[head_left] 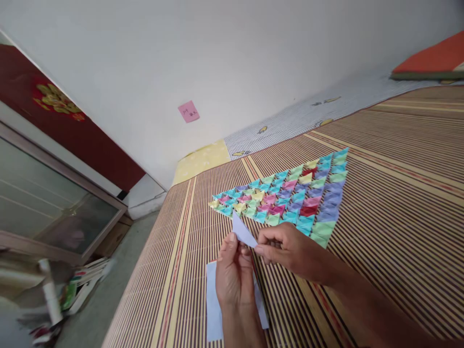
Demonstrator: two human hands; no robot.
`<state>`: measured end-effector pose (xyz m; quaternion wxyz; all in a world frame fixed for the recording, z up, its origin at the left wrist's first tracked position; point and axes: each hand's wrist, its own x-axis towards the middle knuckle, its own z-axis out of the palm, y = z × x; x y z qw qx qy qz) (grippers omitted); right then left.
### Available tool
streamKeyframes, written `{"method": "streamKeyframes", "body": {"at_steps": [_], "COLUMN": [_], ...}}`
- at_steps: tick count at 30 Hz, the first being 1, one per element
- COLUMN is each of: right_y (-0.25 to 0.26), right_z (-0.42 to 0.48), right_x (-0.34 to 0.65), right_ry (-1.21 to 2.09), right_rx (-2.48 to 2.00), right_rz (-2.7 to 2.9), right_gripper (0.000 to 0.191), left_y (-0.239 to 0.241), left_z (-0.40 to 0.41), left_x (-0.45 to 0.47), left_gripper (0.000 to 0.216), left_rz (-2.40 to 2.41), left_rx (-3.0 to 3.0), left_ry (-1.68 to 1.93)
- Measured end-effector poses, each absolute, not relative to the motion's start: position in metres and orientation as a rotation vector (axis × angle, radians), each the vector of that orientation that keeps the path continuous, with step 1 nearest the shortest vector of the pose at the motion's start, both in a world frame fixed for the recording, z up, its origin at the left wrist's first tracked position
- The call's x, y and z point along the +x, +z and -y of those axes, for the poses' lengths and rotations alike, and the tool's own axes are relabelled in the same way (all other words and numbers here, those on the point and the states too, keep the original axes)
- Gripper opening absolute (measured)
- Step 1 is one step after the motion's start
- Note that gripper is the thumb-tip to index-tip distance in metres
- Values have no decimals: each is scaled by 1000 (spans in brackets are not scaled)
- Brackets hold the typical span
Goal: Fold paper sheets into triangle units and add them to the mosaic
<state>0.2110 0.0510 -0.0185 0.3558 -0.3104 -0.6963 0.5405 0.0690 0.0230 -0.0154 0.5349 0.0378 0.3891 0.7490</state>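
Note:
A pale lavender piece of paper (pixel 242 232), folded to a triangle, is held up between both hands. My left hand (pixel 235 270) pinches its lower left edge between thumb and fingers. At the lower right corner, my right hand (pixel 284 246) grips the paper with thumb and index finger. Beneath my left hand lies a stack of light blue paper (pixel 213 304), partly hidden by the wrist. Just beyond the hands, rows of small folded paper triangles (pixel 282 193) in blue, green, pink, yellow, red and purple are laid out in a large wedge; my right hand hides part of its near edge.
A striped mat (pixel 391 232) covers the bed, with a patterned sheet (pixel 275 130) along the wall. A pink note (pixel 189 111) is stuck on the wall. An orange folded cloth (pixel 431 58) lies at the far right. Left of the bed, assorted items (pixel 79 285) lie on the floor (pixel 141 237).

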Motion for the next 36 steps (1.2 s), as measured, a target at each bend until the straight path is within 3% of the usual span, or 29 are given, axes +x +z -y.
{"method": "streamKeyframes", "body": {"at_steps": [12,16,19,23,27,32,36], "right_y": [-20,-22,-21,-19,-21,-21,-22], "right_z": [-58,-54,-48,-44,-44,-45,-47], "right_x": [212,207,199,191,191,193,195], "right_ry": [1400,1403,1256,871,715,780,1013], "right_rx": [-666,-673,-760,-871,-880,-821,-724], "right_rz": [1481,1457,1472,1520,1536,1492,1406], "right_gripper": [15,5,6,11,12,25,23], "left_y": [-16,-22,-26,-24,-17,-12,-9], "left_z": [-18,-18,-15,-6,-1,1,2], "left_x": [74,75,79,88,96,93,90], "left_gripper": [11,24,29,21,18,9,9], "left_rz": [-906,-902,-1059,-1557,-1554,-1552,-1488], "left_rx": [177,355,601,1008,1221,1233,1193], "left_ry": [1685,1654,1724,1850,1704,1687,1672]}}
